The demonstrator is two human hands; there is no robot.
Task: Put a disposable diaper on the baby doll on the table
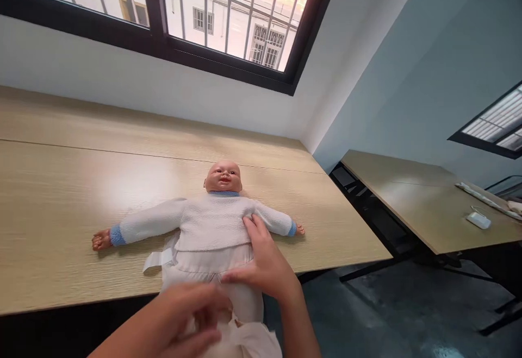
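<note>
A baby doll [224,179] lies on its back at the table's front edge, arms stretched out to both sides. It wears a white fleecy top [216,222] with blue collar and cuffs. Around its waist is a pale diaper-like garment [207,260], with a white tab [157,260] sticking out at the left. Bunched white cloth [256,339] covers the lower legs. My right hand [265,263] rests against the doll's side and waist, thumb and fingers spread apart. Over the doll's lower body is my left hand [187,314], blurred by motion; whether it touches anything is unclear.
The light wooden table [61,211] stands below a barred window [228,16]. Across a gap of dark floor [346,309] at the right is a second table [408,200], with a small white device [478,220] and a long white object [485,198] on it.
</note>
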